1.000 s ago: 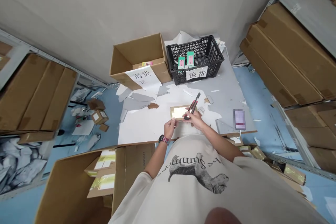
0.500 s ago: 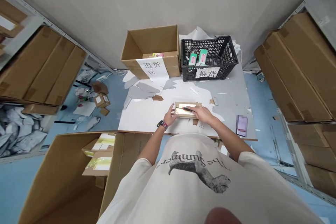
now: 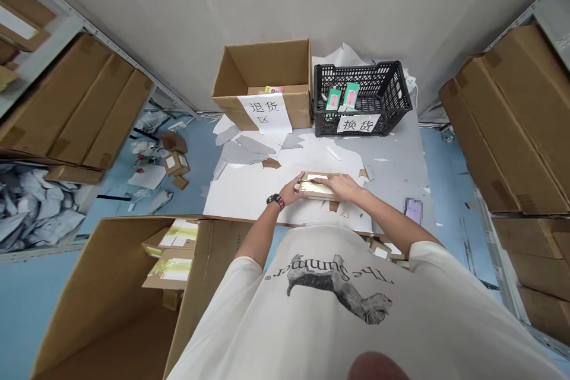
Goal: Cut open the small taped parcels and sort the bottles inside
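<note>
A flat cardboard packet with a gold foil face lies on a white board, near the board's front edge and between the person's hands. A slim dark tool lies across the packet's top; it may be a craft knife, but the view is too small to tell. The left hand grips the packet's left end between its fingers and thumb. The right hand is curled over the right side, its fingers reaching toward the tool, though whether they hold it cannot be told. Keeping the packet flat and the fingers clear of the tool's tip looks like the steadiest way to work. Farther on, a black plastic crate holds two green-and-pink boxes, and a cardboard box with a paper sign stands beside it. An open carton holding more packets sits below the board's left side.
</note>
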Motion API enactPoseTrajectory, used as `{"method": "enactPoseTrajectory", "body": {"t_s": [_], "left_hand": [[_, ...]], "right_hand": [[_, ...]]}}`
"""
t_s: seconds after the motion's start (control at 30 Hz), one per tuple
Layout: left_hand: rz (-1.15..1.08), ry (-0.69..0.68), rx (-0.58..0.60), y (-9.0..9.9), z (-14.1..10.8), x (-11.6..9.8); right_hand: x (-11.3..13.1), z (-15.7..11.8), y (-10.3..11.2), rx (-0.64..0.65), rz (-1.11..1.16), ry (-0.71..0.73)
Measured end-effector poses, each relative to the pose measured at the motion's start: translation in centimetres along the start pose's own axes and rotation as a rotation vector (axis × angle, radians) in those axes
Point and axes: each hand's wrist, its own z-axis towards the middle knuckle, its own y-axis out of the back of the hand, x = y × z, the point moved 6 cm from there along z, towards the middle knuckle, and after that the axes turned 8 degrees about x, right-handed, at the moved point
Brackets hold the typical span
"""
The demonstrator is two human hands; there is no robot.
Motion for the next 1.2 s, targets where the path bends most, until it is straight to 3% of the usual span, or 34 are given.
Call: {"method": "enactPoseTrajectory", "body": {"t_s": [0.17, 0.37, 0.53, 0.63, 0.77, 0.87, 1.03, 1.2], "left_hand": [[0.052, 0.062, -0.041, 0.6, -0.4, -0.3], [0.318, 0.201, 0.099, 0.8, -0.5, -0.5], [0.408, 0.253, 0.103, 1.1, -0.5, -1.0], [0.434, 0.255, 0.100, 1.2, -0.4, -0.7], [0.457, 0.275, 0.109, 1.1, -0.3, 0.0], [0.461, 0.277, 0.109, 0.9, -0.2, 0.2], [0.454, 0.263, 0.101, 1.0, -0.1, 0.0], [0.445, 0.279, 0.103, 1.0, -0.1, -0.2]], "right_hand": [[-0.4, 0.3, 0.0, -0.006, 0.007, 0.067], [-1.9, -0.6, 0.1, 0.067, -0.083, 0.036], [-2.0, -1.1, 0.4, 0.070, -0.104, 0.033], [-3.6, -2.7, -0.2, 0.108, -0.130, -0.009], [-7.2, -6.9, -1.4, 0.152, -0.137, -0.110], [-8.5, -9.2, -2.1, 0.160, -0.130, -0.145], [-9.5, -10.2, -3.0, 0.129, -0.137, -0.172], [-12.1, -12.0, -5.7, 0.117, -0.079, -0.221]]}}
